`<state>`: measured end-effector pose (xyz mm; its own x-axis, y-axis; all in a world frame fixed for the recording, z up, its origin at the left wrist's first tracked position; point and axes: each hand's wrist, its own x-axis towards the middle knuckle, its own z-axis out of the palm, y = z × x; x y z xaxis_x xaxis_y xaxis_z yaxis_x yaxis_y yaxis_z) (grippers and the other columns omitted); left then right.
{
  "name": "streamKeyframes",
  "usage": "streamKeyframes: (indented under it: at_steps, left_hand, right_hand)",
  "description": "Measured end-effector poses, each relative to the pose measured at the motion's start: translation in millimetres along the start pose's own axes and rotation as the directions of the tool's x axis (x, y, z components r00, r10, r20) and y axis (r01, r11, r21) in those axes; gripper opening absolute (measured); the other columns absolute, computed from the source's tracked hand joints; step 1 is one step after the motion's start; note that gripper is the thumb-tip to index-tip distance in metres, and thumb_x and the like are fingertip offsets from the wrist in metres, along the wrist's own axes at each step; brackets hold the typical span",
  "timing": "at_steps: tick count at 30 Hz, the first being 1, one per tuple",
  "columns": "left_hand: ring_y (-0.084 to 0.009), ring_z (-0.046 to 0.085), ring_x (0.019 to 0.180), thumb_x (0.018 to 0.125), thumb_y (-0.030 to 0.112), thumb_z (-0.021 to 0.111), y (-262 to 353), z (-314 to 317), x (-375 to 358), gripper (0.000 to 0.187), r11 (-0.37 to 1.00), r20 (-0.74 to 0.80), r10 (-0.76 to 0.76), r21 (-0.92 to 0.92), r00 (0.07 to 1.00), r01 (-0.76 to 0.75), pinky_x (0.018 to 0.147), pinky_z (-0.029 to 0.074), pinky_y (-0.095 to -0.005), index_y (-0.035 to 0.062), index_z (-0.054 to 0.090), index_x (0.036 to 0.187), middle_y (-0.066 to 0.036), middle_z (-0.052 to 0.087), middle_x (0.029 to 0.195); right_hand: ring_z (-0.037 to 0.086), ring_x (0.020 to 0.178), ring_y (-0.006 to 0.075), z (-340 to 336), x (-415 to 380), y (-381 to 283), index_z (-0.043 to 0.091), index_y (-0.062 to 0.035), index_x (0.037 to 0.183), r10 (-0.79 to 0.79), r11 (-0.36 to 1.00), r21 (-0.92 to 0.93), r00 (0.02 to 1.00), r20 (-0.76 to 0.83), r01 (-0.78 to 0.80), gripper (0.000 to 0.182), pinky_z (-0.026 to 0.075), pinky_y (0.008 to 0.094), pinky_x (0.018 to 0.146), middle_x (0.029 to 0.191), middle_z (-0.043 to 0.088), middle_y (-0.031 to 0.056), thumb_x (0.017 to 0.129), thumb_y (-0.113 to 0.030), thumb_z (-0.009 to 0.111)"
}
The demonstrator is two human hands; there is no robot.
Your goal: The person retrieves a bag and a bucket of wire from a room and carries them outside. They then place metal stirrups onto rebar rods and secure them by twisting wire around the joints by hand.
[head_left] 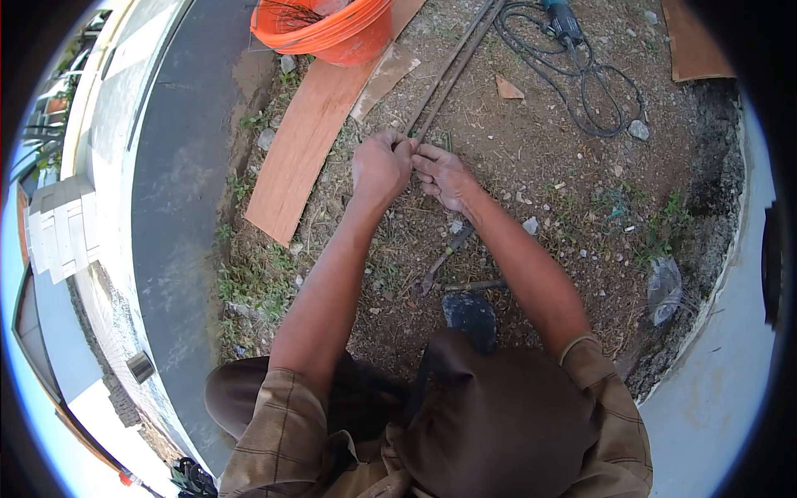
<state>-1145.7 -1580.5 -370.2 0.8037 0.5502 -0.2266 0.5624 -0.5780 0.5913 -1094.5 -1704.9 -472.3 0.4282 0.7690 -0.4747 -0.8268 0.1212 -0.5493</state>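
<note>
Two long thin metal rods (455, 73) run from the top of the view down to my hands. My left hand (383, 168) is closed round the near end of the rods, its fingers curled in. Touching it on the right, my right hand (444, 176) pinches at the rods with thumb and fingers; the exact grip point is partly hidden by the fingers. Below my right hand, a hammer-like tool (429, 280) lies on the soil beside a short rod (481, 285). A dark stone block (470, 319) sits in front of my knees.
An orange bucket (357, 37) stands at the top on a wooden plank (305, 149). A power tool (563, 21) with a coiled cable (586, 93) lies at upper right. Another board (696, 41) and a plastic bag (663, 290) are at right. Grey concrete (178, 183) borders the left.
</note>
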Motion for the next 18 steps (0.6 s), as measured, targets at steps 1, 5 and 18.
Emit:
streamKeyframes:
  at_steps: [1,5,18]
  left_hand:
    - [-0.0248,0.068,0.071,0.087,0.024,0.067,5.5,3.5,-4.1,0.021,1.000,-0.004,-0.011,-0.006,1.000,0.011,0.068,0.051,-0.0375,0.0042,0.073,0.091,-0.017,0.070,0.077]
    - [-0.0287,0.069,0.075,0.088,0.021,0.064,-2.0,29.0,-19.8,0.019,0.992,-0.060,-0.012,-0.130,0.998,0.004,0.071,0.053,-0.0394,0.0046,0.072,0.089,-0.017,0.070,0.079]
    - [-0.0142,0.057,0.064,0.094,0.023,0.061,-13.6,18.2,-7.4,0.024,0.950,-0.046,-0.141,-0.288,0.989,0.122,0.061,0.046,-0.0313,0.0008,0.065,0.084,-0.009,0.066,0.071]
  right_hand:
    - [0.040,0.061,0.0027,-3.9,2.7,3.3,0.061,-0.0112,0.110,-0.009,1.000,0.003,1.000,0.014,0.009,0.017,0.029,0.0188,0.047,0.076,0.047,-0.0078,0.095,-0.017,0.064]
    - [0.041,0.060,0.0032,-10.7,7.4,8.2,0.063,-0.0096,0.105,-0.019,1.000,-0.011,1.000,0.020,0.019,0.015,0.028,0.0191,0.047,0.073,0.047,-0.0074,0.093,-0.019,0.066]
    - [0.046,0.066,0.0043,-2.8,4.1,4.3,0.065,-0.0034,0.109,-0.039,0.992,-0.124,0.998,-0.058,0.032,0.021,0.032,0.0185,0.047,0.080,0.052,-0.0058,0.098,-0.020,0.060]
